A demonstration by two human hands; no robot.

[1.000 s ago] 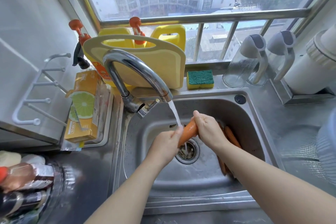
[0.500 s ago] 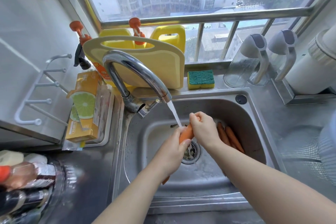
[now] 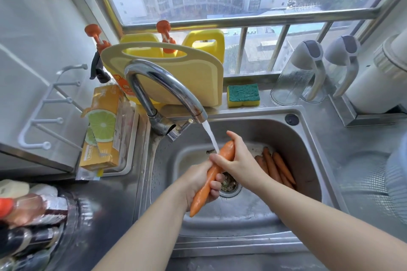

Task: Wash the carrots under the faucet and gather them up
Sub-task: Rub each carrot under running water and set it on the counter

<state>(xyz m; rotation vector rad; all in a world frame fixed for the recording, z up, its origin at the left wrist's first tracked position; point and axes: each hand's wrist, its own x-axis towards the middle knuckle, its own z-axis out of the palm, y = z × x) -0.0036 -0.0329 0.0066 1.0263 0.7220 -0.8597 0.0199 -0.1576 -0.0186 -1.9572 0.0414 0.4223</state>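
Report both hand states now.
Left hand: grips the long orange carrot, lower half.
Right hand: grips the same carrot's thick upper end.

No legible txt anywhere. Orange box (image 3: pixel 103 130) w/ lime pic, left of sink: small print along its lower edge, too blurred to read. Orange label (image 3: pixel 123 88) on yellow bottle behind cutting board: marks only, unreadable. Bottle labels (image 3: pixel 52 209) bottom left: blurred, can't read.
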